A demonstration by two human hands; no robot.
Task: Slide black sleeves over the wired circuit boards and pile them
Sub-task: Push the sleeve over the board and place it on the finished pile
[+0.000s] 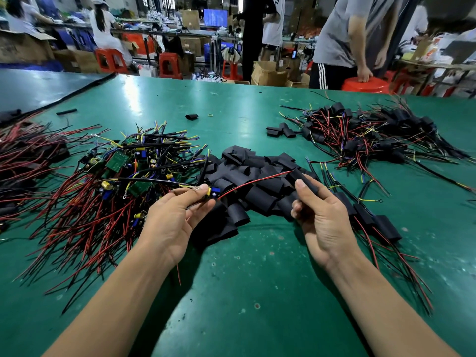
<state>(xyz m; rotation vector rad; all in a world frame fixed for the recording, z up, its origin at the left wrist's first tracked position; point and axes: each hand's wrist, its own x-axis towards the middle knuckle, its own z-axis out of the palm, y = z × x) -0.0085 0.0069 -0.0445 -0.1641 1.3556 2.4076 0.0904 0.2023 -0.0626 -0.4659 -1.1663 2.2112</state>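
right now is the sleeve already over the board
No, the right hand holds the sleeve apart from the board in the left hand.

I can read no text anywhere. Any print on the green circuit boards (117,161) heaped on the counter (257,292) is too small to tell. The blue screen (215,18) at the back is a blur, and the cardboard boxes (269,73) show no legible marks.
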